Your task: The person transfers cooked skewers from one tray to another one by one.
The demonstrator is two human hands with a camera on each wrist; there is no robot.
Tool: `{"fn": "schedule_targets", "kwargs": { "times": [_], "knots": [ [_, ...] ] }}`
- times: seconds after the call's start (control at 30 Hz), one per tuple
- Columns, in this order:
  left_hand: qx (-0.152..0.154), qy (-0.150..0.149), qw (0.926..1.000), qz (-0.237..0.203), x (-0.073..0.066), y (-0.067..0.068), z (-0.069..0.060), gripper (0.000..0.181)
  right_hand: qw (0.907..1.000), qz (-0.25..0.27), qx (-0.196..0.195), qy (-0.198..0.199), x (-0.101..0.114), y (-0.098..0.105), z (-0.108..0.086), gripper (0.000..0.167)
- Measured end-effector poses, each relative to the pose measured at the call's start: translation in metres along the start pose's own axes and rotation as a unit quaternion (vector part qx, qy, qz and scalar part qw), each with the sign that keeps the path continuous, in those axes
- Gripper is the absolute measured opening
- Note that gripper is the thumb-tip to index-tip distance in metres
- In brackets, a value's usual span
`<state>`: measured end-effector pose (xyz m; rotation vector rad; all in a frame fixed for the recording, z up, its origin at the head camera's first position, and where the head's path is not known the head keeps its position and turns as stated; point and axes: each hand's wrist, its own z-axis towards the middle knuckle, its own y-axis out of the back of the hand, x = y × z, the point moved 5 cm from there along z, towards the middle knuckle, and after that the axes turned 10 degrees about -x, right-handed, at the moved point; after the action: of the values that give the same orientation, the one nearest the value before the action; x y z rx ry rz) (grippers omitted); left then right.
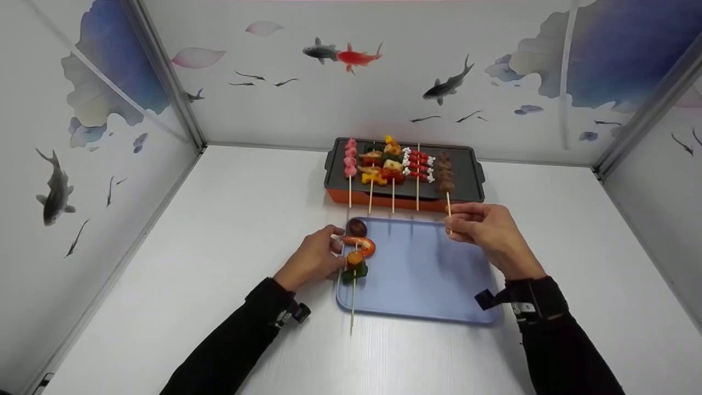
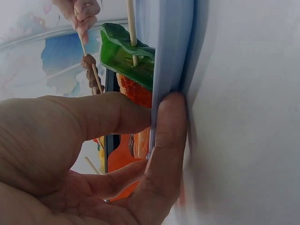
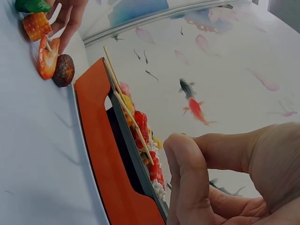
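My left hand (image 1: 315, 257) pinches the left rim of a blue tray (image 1: 417, 274) between thumb and fingers; the left wrist view shows the rim (image 2: 174, 42) between them. Along that side of the tray lies a skewer with a brown mushroom (image 1: 357, 227), a shrimp (image 1: 367, 247), a corn piece (image 1: 355, 258) and a green pepper (image 1: 359, 271); its stick juts past the tray's front edge. With thumb and fingers my right hand (image 1: 488, 227) holds the stick of a brown meatball skewer (image 1: 446, 176), whose balls are over the right part of the grill (image 1: 466, 184).
Several other skewers are on the grill: pink balls (image 1: 350, 158), mixed vegetable pieces (image 1: 391, 164) and red-and-white pieces (image 1: 418, 165). Their sticks jut over its orange front (image 1: 343, 197). Behind the grill stands a white wall (image 1: 263, 109) with painted fish.
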<state>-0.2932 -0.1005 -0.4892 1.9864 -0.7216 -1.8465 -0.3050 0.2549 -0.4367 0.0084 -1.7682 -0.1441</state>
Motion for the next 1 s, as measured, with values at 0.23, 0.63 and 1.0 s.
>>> {"fn": "schedule_targets", "kwargs": {
  "times": [0.23,0.63,1.0],
  "knots": [
    [0.006,0.009,0.9999,-0.004,0.001,-0.001,0.000,0.062,0.9990,-0.045,0.008,0.004,-0.005,-0.002,-0.010,0.058],
    [0.004,0.013,0.9999,-0.002,0.001,0.000,-0.002,0.064,0.9970,-0.072,0.016,0.023,-0.012,0.001,-0.033,0.053],
    [0.000,0.007,0.9999,0.011,-0.001,-0.001,-0.001,0.064,0.9966,-0.073,0.034,0.018,-0.027,-0.002,-0.051,0.052]
  ]
}}
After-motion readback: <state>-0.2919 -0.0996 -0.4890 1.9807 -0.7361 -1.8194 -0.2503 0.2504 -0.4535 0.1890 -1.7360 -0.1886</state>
